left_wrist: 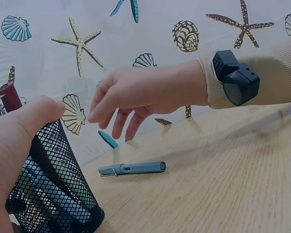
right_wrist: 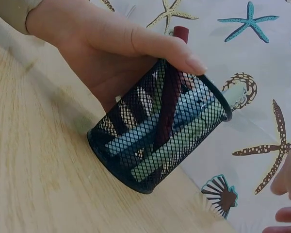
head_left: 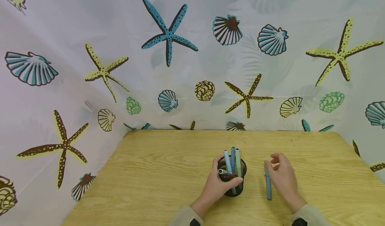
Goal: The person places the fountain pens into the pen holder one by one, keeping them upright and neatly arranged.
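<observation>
My left hand [head_left: 217, 183] grips a black mesh pen cup [right_wrist: 155, 131] on the table, thumb along its near side and fingers around the far left. Several pens stand in the cup, among them a light blue pen [head_left: 227, 161], a darker blue pen [head_left: 233, 155], a pale green pen [head_left: 238, 161] and a dark red pen [right_wrist: 169, 107]. To the right of the cup a grey-blue pen with a clip [left_wrist: 138, 168] lies flat on the table. Above that pen hovers my right hand [head_left: 283, 176], its fingers loosely bent and holding nothing.
The wooden table [head_left: 156, 172] reaches back to a white curtain [head_left: 192, 69] printed with starfish and shells, which also hangs along both sides. Each wrist wears a small black device, plain on the right wrist [left_wrist: 237, 80].
</observation>
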The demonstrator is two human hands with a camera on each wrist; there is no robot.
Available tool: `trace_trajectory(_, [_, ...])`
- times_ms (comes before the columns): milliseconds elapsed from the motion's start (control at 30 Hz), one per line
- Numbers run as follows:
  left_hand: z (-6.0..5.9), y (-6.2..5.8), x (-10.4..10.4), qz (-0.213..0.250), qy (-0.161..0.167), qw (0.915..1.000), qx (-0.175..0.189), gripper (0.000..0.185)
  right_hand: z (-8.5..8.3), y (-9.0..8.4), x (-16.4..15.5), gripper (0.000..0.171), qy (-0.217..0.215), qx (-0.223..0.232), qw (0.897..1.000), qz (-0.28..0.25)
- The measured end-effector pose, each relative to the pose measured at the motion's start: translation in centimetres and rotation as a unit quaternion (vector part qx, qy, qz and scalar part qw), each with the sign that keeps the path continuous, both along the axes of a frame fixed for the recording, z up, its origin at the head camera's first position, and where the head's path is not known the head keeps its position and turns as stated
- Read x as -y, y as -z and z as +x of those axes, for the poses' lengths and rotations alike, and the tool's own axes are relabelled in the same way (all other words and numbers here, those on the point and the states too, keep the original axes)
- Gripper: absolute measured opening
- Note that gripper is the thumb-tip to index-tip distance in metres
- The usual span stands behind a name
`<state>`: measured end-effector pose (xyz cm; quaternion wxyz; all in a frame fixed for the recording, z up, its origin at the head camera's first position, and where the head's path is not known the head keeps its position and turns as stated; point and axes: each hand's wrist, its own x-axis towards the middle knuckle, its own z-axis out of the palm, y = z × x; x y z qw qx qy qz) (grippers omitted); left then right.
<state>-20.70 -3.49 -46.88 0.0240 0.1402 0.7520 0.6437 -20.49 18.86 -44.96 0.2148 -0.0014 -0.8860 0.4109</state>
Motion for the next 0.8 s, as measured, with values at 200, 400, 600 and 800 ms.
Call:
trace_trajectory(200, [0.0,0.1,0.0,0.007,0.002,1.0,-0.001,0.079,-0.3,0.0,-0.6,0.042,-0.008,0.118,0.992,0.04])
trace_trajectory(400, [-0.1,0.2,0.0,0.006,0.003,1.0,-0.003,0.08,-0.6,0.6,-1.0,0.048,-0.011,0.176,0.981,0.087])
trace_trajectory(600, [0.0,0.4,0.1,0.002,0.001,1.0,-0.006,0.08,-0.8,1.3,-1.0,0.045,0.0,0.179,0.978,0.11])
trace_trajectory(800, [-0.1,0.4,0.1,0.006,0.004,1.0,-0.006,0.079,-1.0,1.7,-0.6,0.04,0.014,0.191,0.97,0.151])
